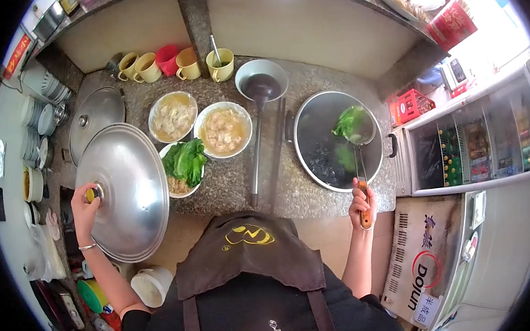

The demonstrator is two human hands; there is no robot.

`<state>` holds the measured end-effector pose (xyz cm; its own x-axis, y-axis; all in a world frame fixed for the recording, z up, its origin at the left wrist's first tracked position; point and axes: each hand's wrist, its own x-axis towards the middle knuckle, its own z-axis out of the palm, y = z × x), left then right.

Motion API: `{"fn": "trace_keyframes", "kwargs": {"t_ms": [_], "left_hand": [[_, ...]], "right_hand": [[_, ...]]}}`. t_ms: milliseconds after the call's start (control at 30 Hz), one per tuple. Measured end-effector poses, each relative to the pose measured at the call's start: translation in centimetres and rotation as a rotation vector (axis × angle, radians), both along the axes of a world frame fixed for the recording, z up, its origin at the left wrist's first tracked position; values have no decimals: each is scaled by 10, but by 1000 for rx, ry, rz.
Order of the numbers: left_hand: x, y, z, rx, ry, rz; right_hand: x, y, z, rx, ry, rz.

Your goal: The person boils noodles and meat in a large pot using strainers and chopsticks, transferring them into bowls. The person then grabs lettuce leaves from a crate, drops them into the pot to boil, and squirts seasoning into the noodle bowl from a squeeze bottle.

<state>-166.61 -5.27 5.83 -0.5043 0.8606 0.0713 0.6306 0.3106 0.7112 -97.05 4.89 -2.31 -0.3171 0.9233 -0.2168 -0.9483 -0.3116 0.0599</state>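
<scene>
A large metal lid [130, 203] stands tilted at the left, my left hand [86, 208] closed on its knob. On the right, my right hand [363, 203] grips the orange handle of a strainer [364, 135]. Leafy greens [349, 120] lie at the strainer's basket, over the dark liquid of a big round pot [299, 152]. Near the lid, a bowl [184, 193] holds leafy greens [184, 162] on top of noodles. Behind it are two white bowls of pale food in broth, one at the left [152, 122] and one at the right [250, 131].
A ladle [256, 159] rests in a grey bowl [238, 82] at the counter's middle. Yellow cups [146, 67] and a red cup [167, 59] line the back. Another metal lid [95, 109] lies far left. Stacked plates [31, 115] stand left; a glass-door fridge [469, 147] stands right.
</scene>
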Motion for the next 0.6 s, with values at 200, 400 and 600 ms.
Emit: {"fn": "trace_keyframes", "kwargs": {"t_ms": [200,400,600], "left_hand": [[-6,-22,-11,45,11,23],[-32,-48,-13,18,-8,35],[-39,-68,-9,11,78,27]], "right_hand": [[-1,8,1,-94,-215,36],[-47,10,38,-63,-675,89],[-143,2,69,138,-900,378]]}}
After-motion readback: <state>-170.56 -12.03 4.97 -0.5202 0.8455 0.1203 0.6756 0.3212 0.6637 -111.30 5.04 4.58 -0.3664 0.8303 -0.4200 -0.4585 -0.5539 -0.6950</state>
